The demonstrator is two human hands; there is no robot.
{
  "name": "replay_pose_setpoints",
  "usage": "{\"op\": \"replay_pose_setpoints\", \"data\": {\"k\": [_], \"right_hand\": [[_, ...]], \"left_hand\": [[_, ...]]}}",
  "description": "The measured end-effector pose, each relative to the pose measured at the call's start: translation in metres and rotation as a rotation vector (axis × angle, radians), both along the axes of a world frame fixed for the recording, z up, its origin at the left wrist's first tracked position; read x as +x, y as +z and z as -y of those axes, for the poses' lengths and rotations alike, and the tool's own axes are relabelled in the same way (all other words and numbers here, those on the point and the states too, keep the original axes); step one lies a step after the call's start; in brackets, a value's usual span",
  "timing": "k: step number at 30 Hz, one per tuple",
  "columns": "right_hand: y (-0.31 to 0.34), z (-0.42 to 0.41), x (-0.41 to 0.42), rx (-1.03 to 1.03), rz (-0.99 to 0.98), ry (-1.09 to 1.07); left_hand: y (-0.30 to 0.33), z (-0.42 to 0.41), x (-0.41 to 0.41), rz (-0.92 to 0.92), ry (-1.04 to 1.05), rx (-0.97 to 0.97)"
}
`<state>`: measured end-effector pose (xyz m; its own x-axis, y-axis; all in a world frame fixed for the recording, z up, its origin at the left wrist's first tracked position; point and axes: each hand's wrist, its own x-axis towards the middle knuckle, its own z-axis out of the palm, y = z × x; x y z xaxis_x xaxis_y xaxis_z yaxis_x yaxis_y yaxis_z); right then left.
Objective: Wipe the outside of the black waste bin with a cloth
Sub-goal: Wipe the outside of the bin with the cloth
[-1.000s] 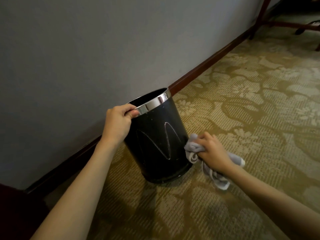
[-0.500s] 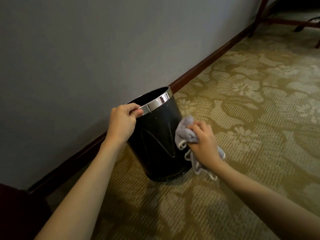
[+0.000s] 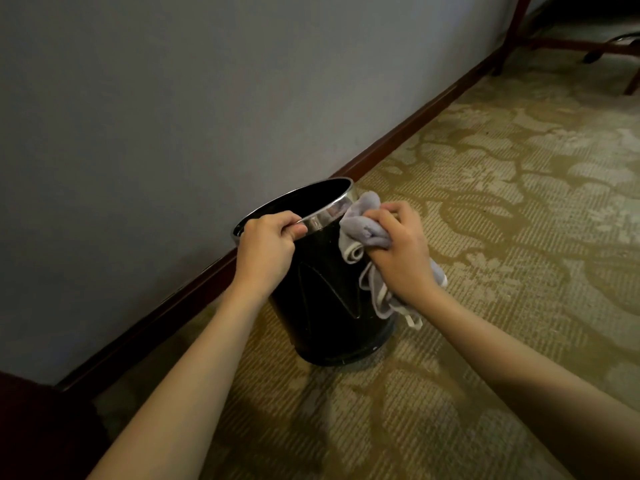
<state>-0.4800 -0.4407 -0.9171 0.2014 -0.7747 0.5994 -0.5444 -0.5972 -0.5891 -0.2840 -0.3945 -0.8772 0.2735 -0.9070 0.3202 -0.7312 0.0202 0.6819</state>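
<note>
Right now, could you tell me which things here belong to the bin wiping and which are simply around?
In the job: black waste bin, grey cloth, left hand gripping the rim, right hand holding the cloth.
Just around: wooden furniture legs, carpet, wall.

I see the black waste bin standing on the patterned carpet close to the wall's skirting edge, tilted slightly, with a shiny chrome rim and open top. A crumpled grey cloth presses against its upper right side, its ends dangling down.
</note>
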Motion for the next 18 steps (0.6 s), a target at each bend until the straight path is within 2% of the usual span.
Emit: {"op": "replay_pose_setpoints", "data": {"k": [4,10,15,18], "right_hand": [[-0.016,-0.014,0.004,0.015,-0.01,-0.022],[-0.077,-0.045,-0.037,0.167,-0.326,0.07],[-0.076,-0.048,-0.052,0.24,-0.325,0.087],[-0.049,-0.034,-0.042,0.203,-0.203,0.094]], "left_hand": [[0.002,-0.003,0.008,-0.022,0.002,0.013],[0.003,-0.003,0.024,-0.087,0.058,0.037],[0.002,-0.004,0.011,-0.049,0.011,0.038],[0.003,-0.002,0.002,-0.021,0.019,0.022]]}}
